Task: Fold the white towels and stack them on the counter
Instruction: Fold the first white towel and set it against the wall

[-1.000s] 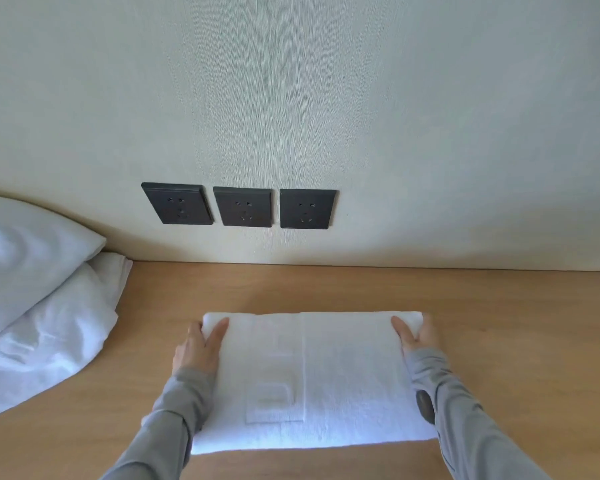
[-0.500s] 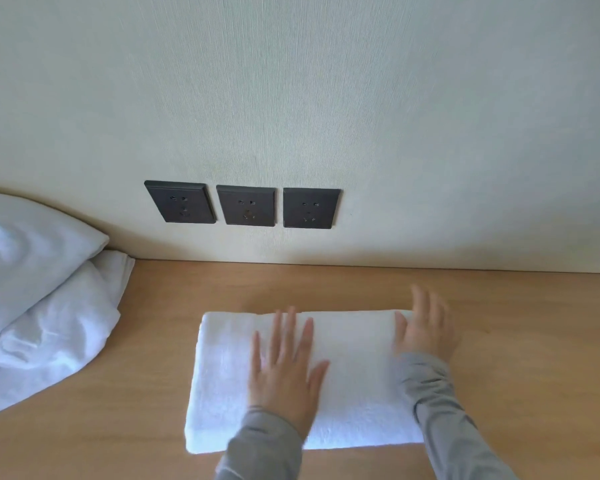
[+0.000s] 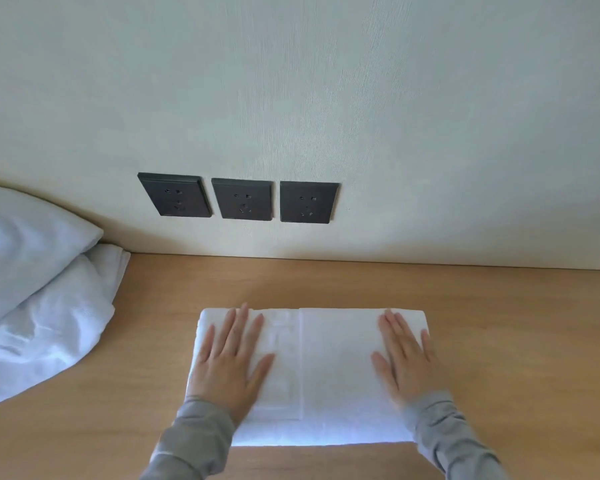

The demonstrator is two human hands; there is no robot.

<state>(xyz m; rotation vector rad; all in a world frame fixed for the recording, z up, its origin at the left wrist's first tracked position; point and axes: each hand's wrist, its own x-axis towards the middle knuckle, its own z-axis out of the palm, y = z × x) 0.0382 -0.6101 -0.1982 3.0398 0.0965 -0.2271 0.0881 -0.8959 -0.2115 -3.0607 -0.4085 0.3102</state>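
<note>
My left hand (image 3: 230,363) and right hand (image 3: 405,358) lay flat, fingers straight, pressing the folded towel (image 3: 333,372); lifting unevenly risked springing its top flap (image 3: 281,362) loose.

Three dark socket plates (image 3: 242,199) sit side by side, low on the pale, faintly textured far wall (image 3: 413,98), left of centre.

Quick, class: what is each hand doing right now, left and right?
Left hand: open, fingers straight, pressing flat on the folded towel.
Right hand: open, pressing flat on the same towel.
</note>
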